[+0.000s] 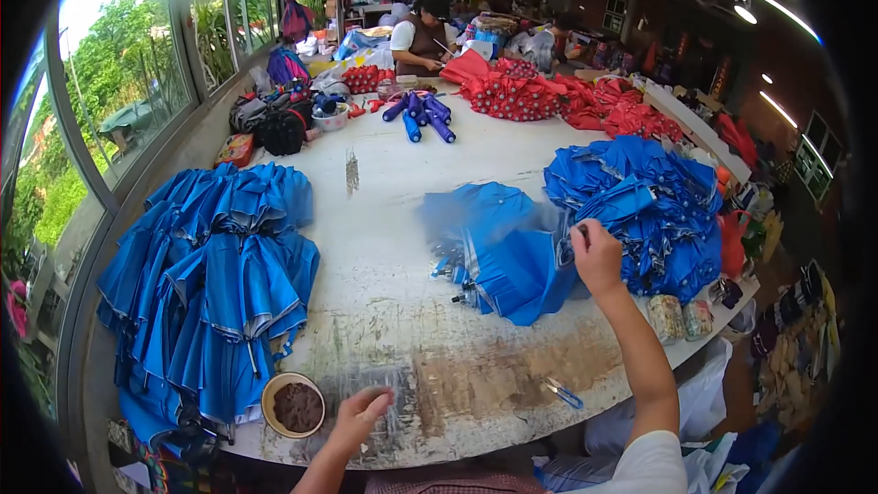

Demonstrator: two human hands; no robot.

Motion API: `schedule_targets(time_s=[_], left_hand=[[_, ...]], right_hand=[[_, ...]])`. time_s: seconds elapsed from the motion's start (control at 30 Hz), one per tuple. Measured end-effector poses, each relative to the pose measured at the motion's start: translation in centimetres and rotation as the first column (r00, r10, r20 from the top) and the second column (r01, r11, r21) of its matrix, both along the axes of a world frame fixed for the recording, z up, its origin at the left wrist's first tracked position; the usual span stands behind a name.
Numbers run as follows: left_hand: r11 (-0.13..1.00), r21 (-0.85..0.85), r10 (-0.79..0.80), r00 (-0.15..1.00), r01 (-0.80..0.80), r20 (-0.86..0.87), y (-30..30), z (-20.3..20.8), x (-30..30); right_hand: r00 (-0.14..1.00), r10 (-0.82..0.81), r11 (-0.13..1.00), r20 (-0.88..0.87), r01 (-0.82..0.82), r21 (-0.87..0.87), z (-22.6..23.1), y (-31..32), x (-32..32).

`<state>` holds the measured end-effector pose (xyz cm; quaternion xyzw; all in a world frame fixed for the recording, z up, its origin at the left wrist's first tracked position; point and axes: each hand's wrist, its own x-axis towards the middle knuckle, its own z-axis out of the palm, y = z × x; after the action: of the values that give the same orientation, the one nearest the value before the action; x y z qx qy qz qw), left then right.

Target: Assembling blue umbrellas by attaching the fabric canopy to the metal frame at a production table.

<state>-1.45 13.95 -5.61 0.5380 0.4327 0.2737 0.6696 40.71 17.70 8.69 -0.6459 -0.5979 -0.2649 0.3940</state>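
Note:
My right hand (597,258) is closed on the dark end of a blue umbrella (523,279), at the right of the white table (361,288). Its loose canopy spreads to the left over the table, and part of it is smeared by motion. Just behind lies a heap of blue umbrellas (654,206). Low at the front, my left hand (359,415) holds nothing, its fingers stretched out. Beside it stands a round bowl (268,405) with dark brown bits inside. A tall pile of blue umbrellas (219,279) covers the left side.
Small blue-handled snips (564,393) lie near the front edge, and two jars (667,318) stand at the right. Farther back are rolled purple and blue umbrellas (421,114) and red dotted umbrellas (512,96). Another person (423,37) works at the far end. Windows line the left.

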Motion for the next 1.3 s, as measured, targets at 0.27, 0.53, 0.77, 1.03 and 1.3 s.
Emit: schedule_targets(time_s=[0.27,0.53,0.77,1.03,1.3], left_hand=[[0.806,-0.57,0.574,0.448,-0.161,0.685,0.5,3.9,16.0],[0.919,0.203,0.241,0.888,-0.339,0.391,0.2,13.1,11.5],[0.93,-0.072,0.33,0.733,-0.36,0.595,-7.6,10.9,8.0],[0.886,-0.376,0.422,0.134,-0.27,0.897,-4.3,5.9,-1.8],[0.655,0.061,0.466,0.467,-0.753,0.751,-3.8,15.1,-4.8]], right_hand=[[0.618,0.527,0.743,-0.584,-0.668,-0.037,-4.2,-15.8,-12.7],[0.879,0.316,0.865,-0.357,-0.422,-0.271,-7.1,-20.7,-12.2],[-0.122,0.187,0.592,-0.975,-0.778,0.211,-10.3,-20.3,-24.6],[0.765,0.44,0.826,-0.47,-0.55,-0.122,-10.7,-24.7,-32.0],[0.681,0.553,0.759,-0.479,-0.649,-0.047,-6.6,-26.9,-34.2]])
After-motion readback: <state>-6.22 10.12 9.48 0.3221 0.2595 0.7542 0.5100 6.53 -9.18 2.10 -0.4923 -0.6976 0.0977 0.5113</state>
